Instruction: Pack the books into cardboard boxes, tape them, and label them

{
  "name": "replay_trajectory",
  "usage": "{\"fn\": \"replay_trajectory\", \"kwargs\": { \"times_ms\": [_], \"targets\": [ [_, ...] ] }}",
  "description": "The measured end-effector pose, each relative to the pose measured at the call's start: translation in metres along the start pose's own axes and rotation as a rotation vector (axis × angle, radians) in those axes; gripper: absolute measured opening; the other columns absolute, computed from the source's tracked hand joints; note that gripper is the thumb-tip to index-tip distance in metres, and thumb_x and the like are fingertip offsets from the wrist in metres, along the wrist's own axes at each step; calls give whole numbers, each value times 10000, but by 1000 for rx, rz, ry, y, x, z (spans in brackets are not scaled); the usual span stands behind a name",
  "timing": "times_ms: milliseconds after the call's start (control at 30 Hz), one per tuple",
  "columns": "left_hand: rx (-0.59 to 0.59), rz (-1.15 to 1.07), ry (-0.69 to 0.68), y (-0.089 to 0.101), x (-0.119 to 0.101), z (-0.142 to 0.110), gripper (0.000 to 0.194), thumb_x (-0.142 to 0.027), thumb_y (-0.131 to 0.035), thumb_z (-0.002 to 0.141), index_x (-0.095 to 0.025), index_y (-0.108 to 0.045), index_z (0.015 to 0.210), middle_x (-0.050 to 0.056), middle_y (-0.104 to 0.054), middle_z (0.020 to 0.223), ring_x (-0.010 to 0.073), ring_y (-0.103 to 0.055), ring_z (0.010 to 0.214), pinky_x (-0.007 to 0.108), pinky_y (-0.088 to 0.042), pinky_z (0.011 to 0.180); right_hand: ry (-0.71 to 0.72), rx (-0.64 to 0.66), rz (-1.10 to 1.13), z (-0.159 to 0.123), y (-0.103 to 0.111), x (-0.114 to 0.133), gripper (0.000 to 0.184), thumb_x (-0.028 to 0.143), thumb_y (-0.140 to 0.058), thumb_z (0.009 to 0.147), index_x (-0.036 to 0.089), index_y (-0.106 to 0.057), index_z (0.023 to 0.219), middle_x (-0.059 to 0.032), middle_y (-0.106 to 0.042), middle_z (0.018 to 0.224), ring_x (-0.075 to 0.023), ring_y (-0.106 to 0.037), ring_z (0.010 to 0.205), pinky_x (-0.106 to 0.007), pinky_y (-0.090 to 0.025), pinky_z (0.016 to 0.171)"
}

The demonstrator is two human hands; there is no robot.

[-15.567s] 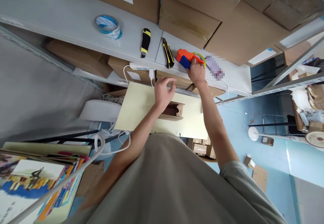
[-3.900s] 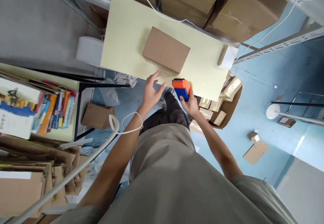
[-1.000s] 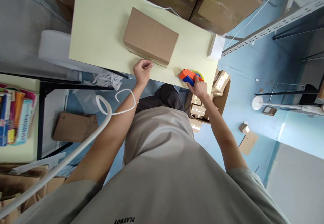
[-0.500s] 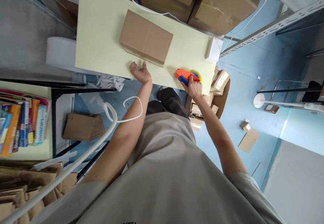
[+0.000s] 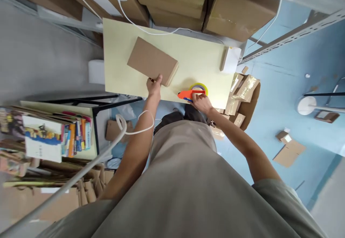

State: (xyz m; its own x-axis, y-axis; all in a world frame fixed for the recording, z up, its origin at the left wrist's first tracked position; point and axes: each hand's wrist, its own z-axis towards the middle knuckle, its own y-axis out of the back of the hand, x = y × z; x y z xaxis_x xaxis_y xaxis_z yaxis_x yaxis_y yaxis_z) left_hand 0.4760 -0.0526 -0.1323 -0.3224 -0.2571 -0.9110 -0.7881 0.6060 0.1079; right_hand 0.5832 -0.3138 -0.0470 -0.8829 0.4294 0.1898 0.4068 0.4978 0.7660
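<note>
A brown cardboard box (image 5: pixel 152 59) lies at an angle on the pale yellow tabletop (image 5: pixel 118 76). At its near edge is my left hand (image 5: pixel 154 86), thumb laid over the top and fingers curled against the near side, partly hidden. To the right, my right hand (image 5: pixel 201 102) is wrapped round the handle of an orange and blue tape dispenser (image 5: pixel 185 94). A roll of tape with a yellow rim (image 5: pixel 206 87) sits in the dispenser, close to the tabletop. A small gap separates the dispenser from the box.
Large cartons (image 5: pixel 239 13) line the back of the table, with a white cable (image 5: pixel 161 34) running before them. A white box (image 5: pixel 231 59) stands at the right end. Taped parcels (image 5: pixel 246 89) fill a carton below right. A white lamp arm (image 5: pixel 88 173) crosses the lower left.
My left hand has gone from hovering in front of the box to gripping its near edge. The box sits differently, its top now facing me more. The camera view has shifted.
</note>
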Motion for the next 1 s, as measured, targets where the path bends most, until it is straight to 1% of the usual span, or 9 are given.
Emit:
{"fn": "replay_trajectory", "kwargs": {
  "times_ms": [100,200,300,433,567,700,867,933,1000],
  "targets": [
    [-131,6,57,33,-7,6,693,-771,-932,679,-275,-627,1057,154,-817,1260,286,-766,1324,443,-686,1053,145,11,6,26,5,14,602,425,-299,1247,-43,-485,1578,-369,-770,1347,-411,-789,1273,-476,-526,1084],
    [-150,20,63,42,-10,10,739,-755,-975,608,-270,-603,1023,147,-815,1188,296,-759,1290,469,-680,1061,175,10,16,39,9,9,612,414,-374,1239,-66,-456,1610,-391,-769,1353,-416,-797,1263,-478,-541,1064],
    [-170,27,72,36,-10,12,764,-776,-970,587,-269,-591,1016,145,-810,1187,292,-759,1266,472,-677,1062,143,11,40,37,13,-23,632,412,-452,1225,-77,-434,1626,-399,-780,1341,-427,-783,1284,-495,-544,1085],
    [-96,48,70,25,-8,11,759,-794,-944,629,-267,-590,1044,142,-810,1200,285,-758,1287,458,-678,1054,34,-22,75,43,30,-79,662,437,-447,1220,-74,-425,1640,-389,-793,1313,-461,-787,1220,-566,-543,1085],
    [-37,-16,92,17,-3,14,793,-695,-1028,577,-252,-630,1101,149,-813,1291,285,-769,1289,440,-663,1088,27,-163,60,92,55,-113,744,519,-327,1231,-95,-427,1639,-382,-785,1313,-474,-767,1243,-626,-511,1135],
    [38,14,93,23,2,21,840,-727,-1021,596,-242,-643,1169,171,-800,1365,338,-730,1410,489,-641,1164,115,-260,4,136,65,-129,825,562,-258,1216,-122,-430,1644,-338,-799,1327,-459,-742,1310,-663,-470,1205],
    [209,133,91,53,-16,29,833,-644,-987,661,-224,-674,1308,190,-787,1448,376,-698,1489,575,-551,1293,256,-185,-41,133,53,-126,799,496,-315,1182,-132,-436,1660,-333,-797,1372,-466,-749,1340,-665,-435,1263],
    [288,217,86,66,-31,34,926,-563,-965,686,-240,-640,1490,183,-769,1509,360,-704,1496,592,-528,1314,288,-132,-72,126,49,-110,792,488,-366,1166,-131,-455,1651,-345,-799,1368,-481,-762,1330,-657,-447,1262],
    [348,338,92,78,-48,43,1074,-478,-930,718,-271,-518,1688,178,-735,1580,353,-692,1524,616,-504,1330,318,-85,-101,122,48,-85,771,466,-412,1155,-120,-465,1653,-345,-803,1371,-477,-777,1321,-632,-466,1259]
  ]
}}
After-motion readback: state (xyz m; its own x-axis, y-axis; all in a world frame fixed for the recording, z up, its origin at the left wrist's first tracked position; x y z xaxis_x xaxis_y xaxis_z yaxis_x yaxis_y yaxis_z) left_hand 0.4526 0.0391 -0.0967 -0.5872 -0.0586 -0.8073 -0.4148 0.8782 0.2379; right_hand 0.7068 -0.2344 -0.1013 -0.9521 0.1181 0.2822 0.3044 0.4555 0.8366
